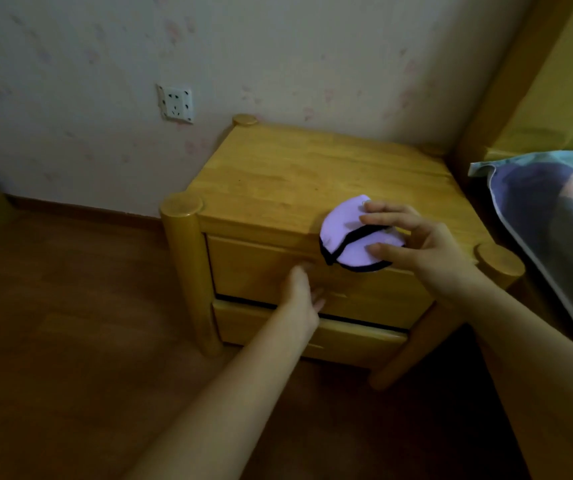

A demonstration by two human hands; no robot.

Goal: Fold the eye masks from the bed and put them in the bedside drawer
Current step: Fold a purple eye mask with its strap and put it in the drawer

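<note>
Right hand pinches one folded eye mask; left hand, fingers loose, touches upper of two drawers

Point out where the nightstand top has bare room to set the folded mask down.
The nightstand top is bare from the back wall to its left front post. Only the front right is crowded: the right hand holds the purple eye mask there. The left hand is at the upper drawer.

bedside cabinet: yellow wood, stands on the brown floor by the wall | top: folded purple eye mask at the front edge | drawers: two
</note>
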